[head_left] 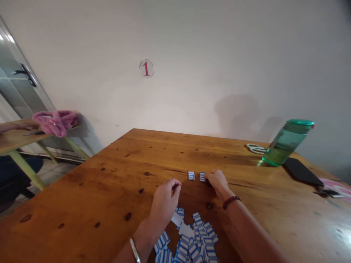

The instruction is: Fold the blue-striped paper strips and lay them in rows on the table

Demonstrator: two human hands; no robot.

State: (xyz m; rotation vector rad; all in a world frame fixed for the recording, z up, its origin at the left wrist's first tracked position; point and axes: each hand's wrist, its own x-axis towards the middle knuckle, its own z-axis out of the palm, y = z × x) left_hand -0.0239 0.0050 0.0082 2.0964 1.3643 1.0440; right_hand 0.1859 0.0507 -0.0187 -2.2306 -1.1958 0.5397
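Observation:
My right hand [218, 183], wearing a dark red bead bracelet, pinches the right edge of a small blue-and-white striped card [202, 176] on the wooden table. Just left of it, with a narrow gap between, lies another striped card [191, 175]. Closer to me, my left hand [165, 200] hovers with thumb and forefinger curled together, and no object shows in them. A silver bangle circles that wrist. Below and between my forearms spreads a loose pile of similar cards [201, 237], several overlapping. Two of these lie with a plain white side [187, 231] up. My left arm covers part of the pile.
A green bottle [286, 144] leans at the right, beside a white cable [255, 148] and a black phone-like slab [303, 172]. Farther right are small dark items on a pink round sheet [338, 188]. At left, another person's arm [16, 126] rests near pink cloth [57, 122].

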